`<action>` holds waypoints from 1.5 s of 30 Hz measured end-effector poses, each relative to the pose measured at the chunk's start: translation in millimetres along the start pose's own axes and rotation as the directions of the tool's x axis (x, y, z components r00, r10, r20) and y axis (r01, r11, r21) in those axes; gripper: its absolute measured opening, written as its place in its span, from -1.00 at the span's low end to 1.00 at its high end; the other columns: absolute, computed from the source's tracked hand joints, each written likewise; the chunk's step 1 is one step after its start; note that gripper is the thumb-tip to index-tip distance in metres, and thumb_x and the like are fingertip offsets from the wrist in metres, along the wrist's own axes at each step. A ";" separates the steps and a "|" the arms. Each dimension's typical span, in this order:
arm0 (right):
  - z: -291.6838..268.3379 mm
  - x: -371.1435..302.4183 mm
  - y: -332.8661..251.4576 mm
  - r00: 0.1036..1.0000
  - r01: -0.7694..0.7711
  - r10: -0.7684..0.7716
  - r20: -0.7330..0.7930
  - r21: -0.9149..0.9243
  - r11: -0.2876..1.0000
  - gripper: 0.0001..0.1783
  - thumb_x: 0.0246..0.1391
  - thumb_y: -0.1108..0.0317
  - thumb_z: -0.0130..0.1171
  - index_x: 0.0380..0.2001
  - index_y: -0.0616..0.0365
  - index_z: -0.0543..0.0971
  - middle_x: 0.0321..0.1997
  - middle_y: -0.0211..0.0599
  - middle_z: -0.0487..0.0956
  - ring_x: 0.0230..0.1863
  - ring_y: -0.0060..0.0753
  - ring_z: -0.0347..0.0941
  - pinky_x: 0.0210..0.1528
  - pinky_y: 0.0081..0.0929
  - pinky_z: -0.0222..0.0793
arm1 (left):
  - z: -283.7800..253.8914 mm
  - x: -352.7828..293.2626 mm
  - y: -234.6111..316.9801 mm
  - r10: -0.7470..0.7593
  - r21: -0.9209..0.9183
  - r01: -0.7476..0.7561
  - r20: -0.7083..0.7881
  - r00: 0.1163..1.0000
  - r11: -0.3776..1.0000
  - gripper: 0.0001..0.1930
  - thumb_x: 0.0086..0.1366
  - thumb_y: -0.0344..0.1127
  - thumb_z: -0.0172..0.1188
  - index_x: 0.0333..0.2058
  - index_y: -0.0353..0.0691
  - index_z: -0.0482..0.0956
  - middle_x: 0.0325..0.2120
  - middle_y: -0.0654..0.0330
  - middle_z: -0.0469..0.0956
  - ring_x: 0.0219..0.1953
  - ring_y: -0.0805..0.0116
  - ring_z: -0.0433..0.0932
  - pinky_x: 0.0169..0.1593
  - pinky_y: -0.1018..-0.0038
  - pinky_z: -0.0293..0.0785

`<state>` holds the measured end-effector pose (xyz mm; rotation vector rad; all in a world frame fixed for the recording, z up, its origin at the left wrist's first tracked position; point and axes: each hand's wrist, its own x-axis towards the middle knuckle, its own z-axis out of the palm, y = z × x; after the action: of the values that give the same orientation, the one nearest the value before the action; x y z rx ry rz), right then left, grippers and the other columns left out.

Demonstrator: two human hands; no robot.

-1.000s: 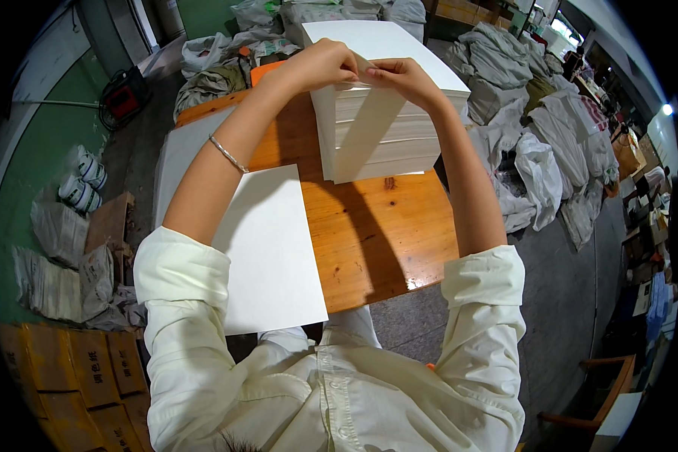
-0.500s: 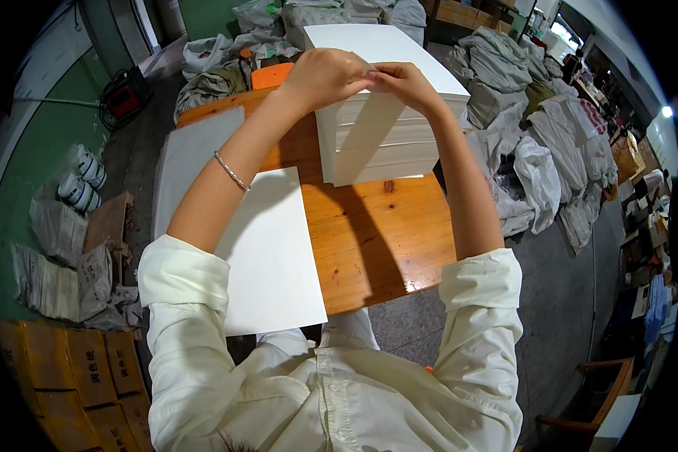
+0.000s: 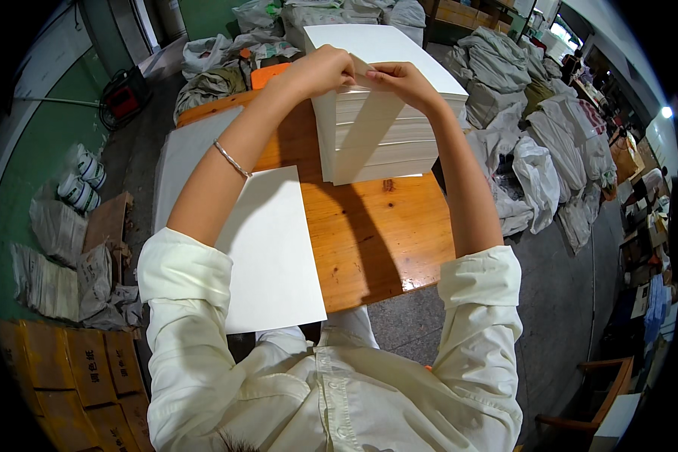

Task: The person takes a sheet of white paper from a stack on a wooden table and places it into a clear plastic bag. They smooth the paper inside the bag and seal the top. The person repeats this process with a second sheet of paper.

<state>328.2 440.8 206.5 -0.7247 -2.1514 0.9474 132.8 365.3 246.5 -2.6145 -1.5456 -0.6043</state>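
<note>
A tall stack of white paper [image 3: 384,143] stands at the far side of the wooden table. My right hand [image 3: 405,83] pinches the lifted near corner of the top paper between thumb and fingers; how many sheets it grips cannot be made out. Just left of it, my left hand [image 3: 325,72] is at the stack's upper near edge, fingers curled downward, their tips partly hidden. A silver bangle [image 3: 232,159] circles my left wrist. Flat at the table's near left lies white paper [image 3: 275,256], overhanging the front edge, partly under my left forearm.
The wooden table [image 3: 354,248] carries a translucent grey sheet [image 3: 196,143] along its left side. An orange object [image 3: 267,76] sits behind its far edge. Grey sacks [image 3: 497,68] are heaped at right. Cardboard boxes [image 3: 90,361] stand at lower left, and a wooden chair [image 3: 610,399] at lower right.
My left hand has shifted slightly left, away from my right fingers, and its fingers now point downward. The paper corner shows between the hands. My right hand stays nearly in place.
</note>
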 end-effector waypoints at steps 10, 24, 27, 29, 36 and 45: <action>1.1 0.5 5.9 0.999 0.034 -0.034 -0.002 -0.085 0.996 -0.65 0.07 0.21 0.18 -0.13 0.20 0.59 -0.31 -0.37 0.61 -0.33 -0.60 0.46 -0.21 -0.66 0.36 | 9.3 -9.8 8.1 0.328 0.414 -0.140 -0.427 0.843 0.899 -0.86 0.09 -0.29 0.18 -0.43 -0.23 0.58 -0.51 0.13 0.56 -0.42 0.13 0.56 -0.31 0.30 0.47; -2.0 4.0 5.4 0.999 0.019 -0.019 0.026 0.023 1.000 -0.65 0.09 0.24 0.15 -0.10 0.21 0.57 -0.32 -0.45 0.58 -0.31 -0.68 0.41 -0.22 -0.69 0.34 | 10.0 1.8 3.9 -0.046 -0.067 0.043 -0.040 0.998 0.997 -0.74 -0.01 -0.26 0.30 -0.38 -0.32 0.64 -0.48 0.00 0.60 -0.42 0.19 0.58 -0.27 0.40 0.47; -1.5 3.8 4.6 0.999 0.015 -0.016 0.037 0.026 1.000 -0.64 0.09 0.23 0.16 -0.11 0.22 0.57 -0.33 -0.45 0.57 -0.31 -0.69 0.40 -0.21 -0.69 0.33 | 4.8 4.2 3.8 -0.064 -0.068 0.064 0.006 0.998 0.996 -0.77 0.01 -0.29 0.28 -0.37 -0.31 0.64 -0.47 -0.02 0.60 -0.42 0.19 0.58 -0.27 0.39 0.47; -2.5 4.6 5.0 0.999 0.006 -0.008 0.048 0.028 1.000 -0.63 0.08 0.21 0.17 -0.10 0.21 0.57 -0.33 -0.46 0.57 -0.31 -0.69 0.41 -0.21 -0.68 0.33 | 3.4 4.9 2.7 -0.066 -0.040 0.065 -0.025 0.998 0.997 -0.78 0.04 -0.31 0.25 -0.35 -0.31 0.63 -0.46 -0.02 0.59 -0.41 0.15 0.58 -0.27 0.37 0.47; 1.0 0.0 -4.4 0.994 0.028 -0.025 0.105 -0.026 0.999 -0.63 0.07 0.23 0.19 -0.09 0.18 0.56 -0.29 -0.41 0.60 -0.28 -0.63 0.44 -0.16 -0.63 0.35 | 0.9 -2.1 2.9 0.164 0.406 -0.075 -0.189 0.968 0.911 -0.88 0.09 -0.37 0.16 -0.38 -0.21 0.61 -0.50 0.09 0.57 -0.40 0.07 0.56 -0.31 0.30 0.48; 0.0 1.7 3.9 0.999 -0.040 0.037 -0.039 -0.077 0.996 -0.62 0.10 0.21 0.15 -0.07 0.19 0.55 -0.30 -0.37 0.60 -0.30 -0.59 0.46 -0.19 -0.60 0.37 | 4.8 -15.2 21.5 0.204 0.141 -0.155 -0.473 0.857 0.978 -0.78 0.09 -0.20 0.23 -0.36 -0.21 0.60 -0.48 0.15 0.57 -0.41 0.16 0.57 -0.29 0.35 0.49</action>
<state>328.0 444.2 204.1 -0.8184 -2.1578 0.8671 146.1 343.0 240.1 -2.2540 -1.1301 -1.0383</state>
